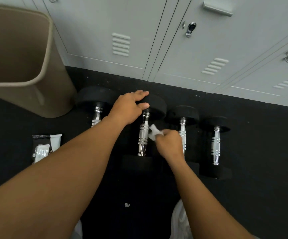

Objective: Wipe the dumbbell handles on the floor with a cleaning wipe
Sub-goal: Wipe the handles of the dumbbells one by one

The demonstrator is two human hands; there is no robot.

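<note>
Several black dumbbells with chrome handles lie side by side on the dark floor. My left hand (130, 106) grips the far black head (157, 106) of the second dumbbell from the left. Its chrome handle (143, 137) shows between my hands. My right hand (170, 144) pinches a crumpled white cleaning wipe (153, 133) against the right side of that handle. The leftmost dumbbell (96, 100) is partly hidden behind my left forearm. To the right lie a third dumbbell (182, 116) and a fourth dumbbell (215, 149).
A tan waste bin (19, 66) stands at the left against grey lockers (191, 49) that run along the back. A black and white wipe packet (45, 147) lies on the floor at the left. A small white scrap (127, 204) lies on the floor near me.
</note>
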